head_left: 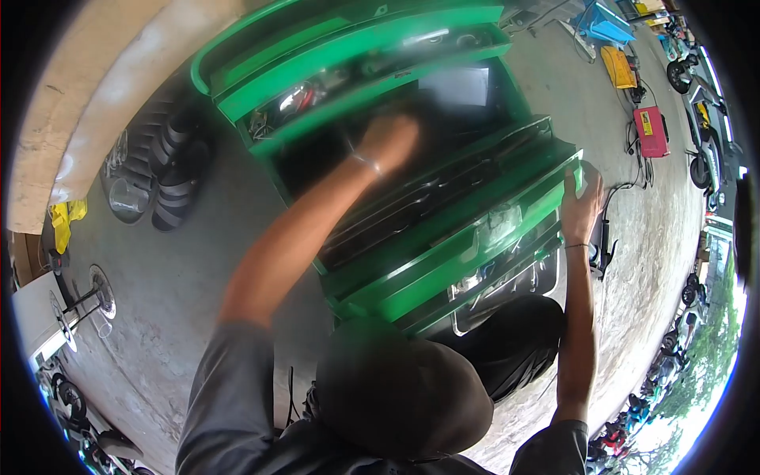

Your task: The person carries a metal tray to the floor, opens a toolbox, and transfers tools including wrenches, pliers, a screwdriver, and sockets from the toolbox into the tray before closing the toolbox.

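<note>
A: Entry one, left hand?
B: Left hand (388,144), blurred, over the dark middle compartment (313,157) of an open green metal toolbox (516,96). Finger spread and contents: cannot tell.
A: Right hand?
B: Right hand (584,207), narrowed around the right end of the long green metal near tray (388,299), presumably to steady the toolbox.
A: Toolbox location?
B: On the grey concrete floor (182,277), directly before the person. Trays folded out to near and far sides, likely so the middle compartment lies within reach.
A: Tray contents?
B: Long green metal far tray (348,59): small silvery pieces (310,95), too blurred to identify; probably kept there for sorting.
A: Farther out?
B: Left: black rubber sandals (176,198), near the toolbox, set aside. Right: one red box-shaped machine (651,133) with yellow label, black cables (633,186) beside it; one yellow case (618,67); one blue open container (603,24). All well apart from the hands, perhaps to leave working room.
</note>
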A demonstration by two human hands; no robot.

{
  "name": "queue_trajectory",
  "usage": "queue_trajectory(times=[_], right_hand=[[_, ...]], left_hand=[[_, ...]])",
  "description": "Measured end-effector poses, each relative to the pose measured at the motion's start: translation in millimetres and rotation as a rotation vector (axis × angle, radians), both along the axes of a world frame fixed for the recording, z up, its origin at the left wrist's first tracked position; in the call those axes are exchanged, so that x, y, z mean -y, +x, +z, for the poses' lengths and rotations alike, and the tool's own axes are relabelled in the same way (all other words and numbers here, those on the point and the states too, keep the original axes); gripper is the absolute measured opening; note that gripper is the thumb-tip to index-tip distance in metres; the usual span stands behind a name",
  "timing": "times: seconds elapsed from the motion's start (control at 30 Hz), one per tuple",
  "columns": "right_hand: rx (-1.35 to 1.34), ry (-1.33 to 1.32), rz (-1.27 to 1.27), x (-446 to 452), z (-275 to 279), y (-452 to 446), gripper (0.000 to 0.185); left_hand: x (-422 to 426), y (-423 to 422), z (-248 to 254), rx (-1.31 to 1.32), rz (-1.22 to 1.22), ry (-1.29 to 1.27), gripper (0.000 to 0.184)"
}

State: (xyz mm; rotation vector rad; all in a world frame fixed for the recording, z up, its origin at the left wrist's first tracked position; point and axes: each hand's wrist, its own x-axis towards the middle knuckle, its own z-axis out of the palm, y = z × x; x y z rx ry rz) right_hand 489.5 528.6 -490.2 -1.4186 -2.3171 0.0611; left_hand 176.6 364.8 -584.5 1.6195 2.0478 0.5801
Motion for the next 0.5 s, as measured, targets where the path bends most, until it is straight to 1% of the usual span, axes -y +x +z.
queue_trajectory(times=[0.03, 0.07, 0.1, 0.13, 0.2, 0.33, 0.4, 0.47, 0.5], right_hand=[[0.000, -0.006, 0.003, 0, 0, -2, 0.039], [0.002, -0.014, 0.001, 2, 1, -1, 0.039], [-0.004, -0.034, 0.003, 2, 2, -1, 0.040], [-0.011, -0.079, -0.025, 5, 6, -4, 0.041], [-0.009, -0.091, -0.032, 4, 4, -3, 0.041], [-0.018, -0.062, -0.051, 7, 5, -6, 0.038], [-0.024, -0.053, -0.053, 7, 3, -5, 0.038], [-0.027, -0.044, -0.052, 6, 2, -4, 0.039], [-0.035, -0.032, -0.051, 6, 2, -4, 0.039]], left_hand=[[-3, 0, -17, -0.107, -0.040, -0.029, 0.027], [-4, 1, -21, -0.211, -0.085, -0.061, 0.027], [-3, 0, -27, -0.259, -0.069, -0.082, 0.023], [-2, -7, -22, -0.269, -0.082, -0.079, 0.023], [4, -23, -9, -0.251, -0.197, -0.312, 0.018], [13, -27, -12, -0.342, -0.243, -0.299, 0.016], [23, -27, -14, -0.428, -0.235, -0.198, 0.017], [40, -27, -11, -0.453, -0.240, -0.192, 0.020], [50, -27, -14, -0.434, -0.162, -0.110, 0.021]])
